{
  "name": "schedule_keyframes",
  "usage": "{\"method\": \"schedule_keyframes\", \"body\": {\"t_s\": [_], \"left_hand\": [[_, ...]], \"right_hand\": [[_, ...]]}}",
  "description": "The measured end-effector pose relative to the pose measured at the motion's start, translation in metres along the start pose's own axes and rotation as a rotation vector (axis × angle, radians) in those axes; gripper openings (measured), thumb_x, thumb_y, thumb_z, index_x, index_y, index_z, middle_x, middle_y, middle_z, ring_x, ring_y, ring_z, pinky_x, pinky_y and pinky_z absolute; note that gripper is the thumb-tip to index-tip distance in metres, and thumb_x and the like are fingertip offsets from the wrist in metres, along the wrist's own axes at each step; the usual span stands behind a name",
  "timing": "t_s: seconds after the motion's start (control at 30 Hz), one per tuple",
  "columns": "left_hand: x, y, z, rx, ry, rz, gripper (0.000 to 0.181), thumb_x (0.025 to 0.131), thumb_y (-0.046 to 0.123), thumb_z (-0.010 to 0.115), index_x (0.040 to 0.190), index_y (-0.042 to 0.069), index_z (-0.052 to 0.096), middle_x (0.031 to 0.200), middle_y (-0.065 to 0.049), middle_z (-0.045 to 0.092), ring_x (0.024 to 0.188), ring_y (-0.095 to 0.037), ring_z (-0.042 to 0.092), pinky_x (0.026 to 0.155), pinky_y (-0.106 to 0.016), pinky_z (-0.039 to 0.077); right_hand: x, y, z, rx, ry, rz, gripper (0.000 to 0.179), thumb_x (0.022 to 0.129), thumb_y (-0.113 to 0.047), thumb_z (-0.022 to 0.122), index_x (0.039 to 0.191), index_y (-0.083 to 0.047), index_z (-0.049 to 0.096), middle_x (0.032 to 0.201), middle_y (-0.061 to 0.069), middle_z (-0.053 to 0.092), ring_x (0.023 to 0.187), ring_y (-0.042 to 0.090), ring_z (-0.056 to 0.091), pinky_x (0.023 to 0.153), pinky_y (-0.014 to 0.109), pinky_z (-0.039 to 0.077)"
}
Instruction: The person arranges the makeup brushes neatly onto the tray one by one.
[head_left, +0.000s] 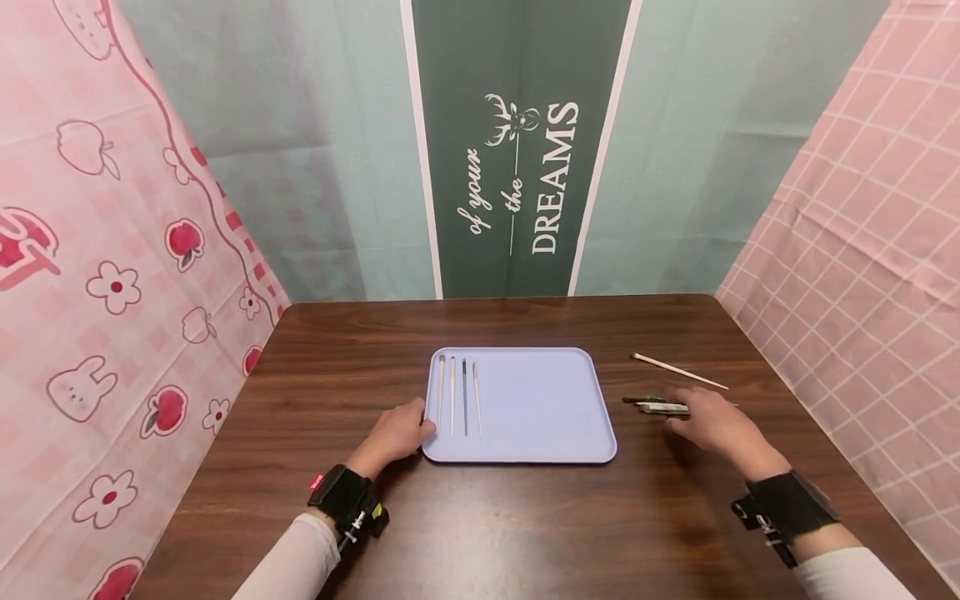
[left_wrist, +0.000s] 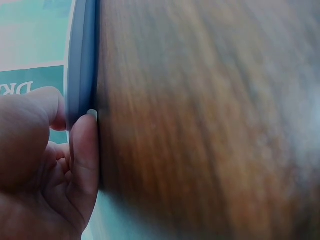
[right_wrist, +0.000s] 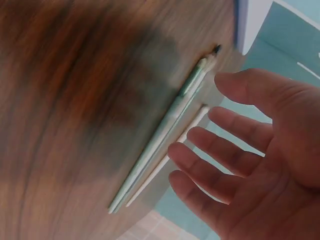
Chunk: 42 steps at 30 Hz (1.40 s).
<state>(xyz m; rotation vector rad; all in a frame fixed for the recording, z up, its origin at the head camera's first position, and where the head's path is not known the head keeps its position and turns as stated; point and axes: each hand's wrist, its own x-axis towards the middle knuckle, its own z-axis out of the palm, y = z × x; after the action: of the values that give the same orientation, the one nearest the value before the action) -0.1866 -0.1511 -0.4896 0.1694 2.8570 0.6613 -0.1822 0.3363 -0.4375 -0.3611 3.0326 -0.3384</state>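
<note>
The blue-grey tray (left_wrist: 82,50) is viewed edge-on; its lower visible end is gripped by the left hand (left_wrist: 35,165), with a digit placed on either side of the rim. Right of the tray, the wooden tabletop (left_wrist: 200,120) is seen blurred. Left of the tray, green cloth (left_wrist: 47,76) is observed, printed with white letters (left_wrist: 21,89).

Head view: the right hand (head_left: 716,423) hides part of a bundle of slim sticks (head_left: 654,408), so their count is unclear; the tips of the four brushes (head_left: 465,400) on the tray (head_left: 540,404) are too small to make out; both sleeves (head_left: 296,557) are cut off below. Left wrist view: the tabletop (left_wrist: 210,120) is blurred and the tray cut off above
</note>
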Motion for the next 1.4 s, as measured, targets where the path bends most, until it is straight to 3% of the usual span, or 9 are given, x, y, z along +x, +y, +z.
{"method": "schedule_keyframes", "body": {"t_s": [0.37, 0.83, 1.4], "left_hand": [[0.000, 0.000, 0.001, -0.007, -0.002, -0.003, 0.015, 0.093, 0.021, 0.062, 0.097, 0.007, 0.056, 0.076, -0.004, 0.054, 0.067, -0.020, 0.052, 0.060, -0.033, 0.041], [-0.001, 0.001, -0.001, 0.003, 0.003, 0.007, 0.015, 0.092, 0.020, 0.061, 0.095, 0.007, 0.056, 0.076, -0.004, 0.053, 0.068, -0.021, 0.051, 0.062, -0.034, 0.041], [-0.002, 0.004, -0.003, 0.002, -0.005, -0.010, 0.015, 0.093, 0.020, 0.061, 0.098, 0.006, 0.057, 0.077, -0.005, 0.054, 0.069, -0.021, 0.051, 0.062, -0.034, 0.041]], "right_hand": [[-0.001, 0.013, 0.004, -0.015, -0.016, -0.018, 0.027, 0.085, -0.015, 0.075, 0.107, 0.000, 0.068, 0.110, 0.027, 0.064, 0.102, 0.050, 0.062, 0.079, 0.062, 0.048], [0.007, 0.021, 0.007, -0.042, -0.065, -0.030, 0.024, 0.085, -0.010, 0.075, 0.105, 0.000, 0.067, 0.104, 0.021, 0.064, 0.097, 0.044, 0.063, 0.077, 0.056, 0.051], [0.010, 0.032, 0.013, -0.060, 0.025, -0.154, 0.025, 0.074, 0.006, 0.074, 0.094, -0.005, 0.065, 0.095, 0.015, 0.066, 0.092, 0.039, 0.066, 0.077, 0.053, 0.052]]}}
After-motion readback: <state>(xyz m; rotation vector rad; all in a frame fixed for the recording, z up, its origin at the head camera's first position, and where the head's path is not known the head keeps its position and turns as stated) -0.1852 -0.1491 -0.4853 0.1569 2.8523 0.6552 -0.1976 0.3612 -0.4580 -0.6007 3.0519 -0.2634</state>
